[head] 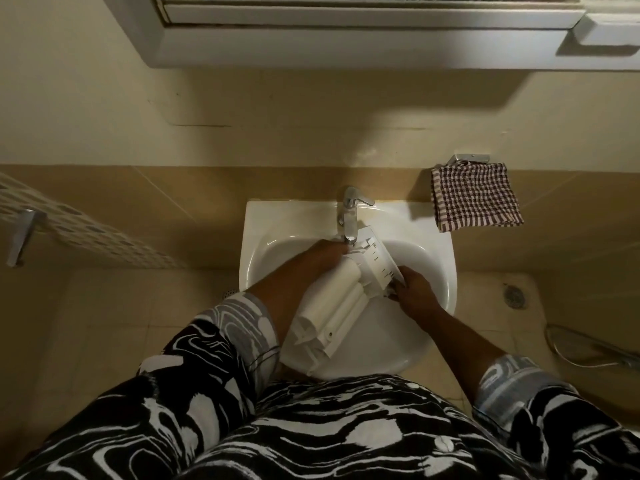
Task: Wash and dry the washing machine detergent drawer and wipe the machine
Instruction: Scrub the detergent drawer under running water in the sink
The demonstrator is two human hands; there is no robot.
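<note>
The white plastic detergent drawer [341,296] lies tilted across the white sink [429,251], one end under the chrome tap [349,216]. My left hand [322,258] rests on the drawer's upper left side, close to the tap spout. My right hand [414,285] grips the drawer's right edge near its slotted end. The drawer's underside faces up, showing rounded channels. I cannot tell whether water is running.
A brown-and-white checked cloth [476,197] hangs from a wall holder right of the sink. A white cabinet [346,36] hangs overhead. A perforated white rack [86,230] juts from the left wall. A floor drain [514,296] and a shower hose [588,351] lie to the right.
</note>
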